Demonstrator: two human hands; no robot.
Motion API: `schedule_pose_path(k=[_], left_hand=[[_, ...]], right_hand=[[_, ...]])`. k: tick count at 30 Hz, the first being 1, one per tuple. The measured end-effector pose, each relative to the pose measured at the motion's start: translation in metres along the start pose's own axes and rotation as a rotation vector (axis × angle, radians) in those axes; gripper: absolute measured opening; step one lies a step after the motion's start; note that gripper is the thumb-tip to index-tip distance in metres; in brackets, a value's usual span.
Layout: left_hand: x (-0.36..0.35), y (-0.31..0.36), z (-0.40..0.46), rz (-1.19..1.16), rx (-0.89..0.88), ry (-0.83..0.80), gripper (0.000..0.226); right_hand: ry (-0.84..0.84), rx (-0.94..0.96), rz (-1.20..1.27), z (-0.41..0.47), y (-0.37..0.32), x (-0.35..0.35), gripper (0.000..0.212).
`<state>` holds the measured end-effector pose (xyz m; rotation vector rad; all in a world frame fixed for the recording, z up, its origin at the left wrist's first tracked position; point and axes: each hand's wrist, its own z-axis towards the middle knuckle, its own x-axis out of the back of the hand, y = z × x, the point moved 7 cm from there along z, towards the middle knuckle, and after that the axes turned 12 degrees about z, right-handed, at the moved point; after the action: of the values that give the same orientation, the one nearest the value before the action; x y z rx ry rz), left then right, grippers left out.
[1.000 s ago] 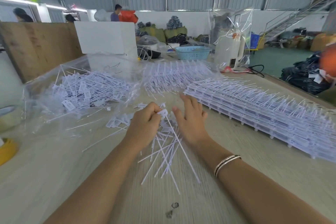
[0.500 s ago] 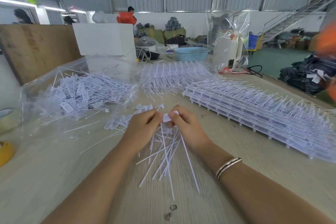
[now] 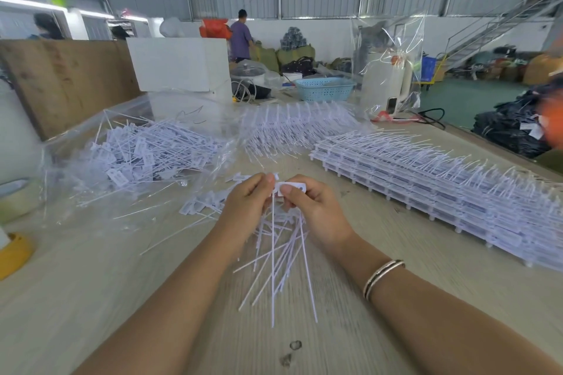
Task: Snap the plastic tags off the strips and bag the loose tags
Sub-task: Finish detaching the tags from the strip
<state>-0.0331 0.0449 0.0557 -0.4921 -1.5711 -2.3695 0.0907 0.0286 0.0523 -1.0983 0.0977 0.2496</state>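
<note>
My left hand point(image 3: 246, 204) and my right hand point(image 3: 313, 210) meet at the table's middle, both pinching a short strip of white plastic tags point(image 3: 291, 186) between thumbs and fingers. The tags' long thin tails point(image 3: 283, 256) hang down and fan out over the wooden table point(image 3: 91, 298). A few loose tags point(image 3: 198, 205) lie just left of my left hand. A clear plastic bag point(image 3: 143, 152) holding several loose tags lies open at the left. Stacked unbroken tag strips point(image 3: 441, 189) run along the right side.
Another heap of tag strips point(image 3: 292, 128) lies beyond my hands. Tape rolls point(image 3: 15, 198) sit at the left edge, a yellow one point(image 3: 13, 253) below them. A white box point(image 3: 179, 67), a blue basket point(image 3: 324, 88) and a bagged white appliance point(image 3: 390, 79) stand at the back.
My right hand, flat on the table a second ago, has come in to pinch the strip with my left. Both hands have lifted the strip slightly.
</note>
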Motion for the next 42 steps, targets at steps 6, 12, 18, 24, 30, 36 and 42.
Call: schedule_pose_path(k=[6, 12, 18, 24, 30, 36, 42], left_hand=[[-0.006, -0.011, 0.001, -0.320, 0.221, 0.013, 0.045], [0.037, -0.011, 0.008, -0.208, 0.078, 0.135, 0.043], [0.024, 0.000, 0.007, -0.007, -0.014, 0.138, 0.032], [0.001, 0.012, 0.026, 0.217, 0.013, 0.141, 0.038], [-0.019, 0.004, 0.044, 0.770, 0.098, 0.052, 0.055], [0.011, -0.015, 0.023, 0.932, 0.058, 0.196, 0.036], [0.024, -0.057, 0.009, 1.055, 0.332, 0.019, 0.057]], right_hand=[[0.106, 0.134, 0.003, -0.002, -0.012, 0.007, 0.024], [0.198, 0.027, 0.018, 0.002, -0.004, 0.033, 0.017], [0.235, -0.027, -0.794, 0.010, 0.009, 0.024, 0.036], [0.386, 0.099, -0.628, 0.005, -0.011, 0.036, 0.025], [0.287, 0.192, -0.756, 0.001, -0.035, 0.035, 0.020], [0.036, -0.315, -1.285, -0.001, -0.027, 0.037, 0.047], [-0.077, -0.464, -1.565, -0.004, 0.010, -0.006, 0.093]])
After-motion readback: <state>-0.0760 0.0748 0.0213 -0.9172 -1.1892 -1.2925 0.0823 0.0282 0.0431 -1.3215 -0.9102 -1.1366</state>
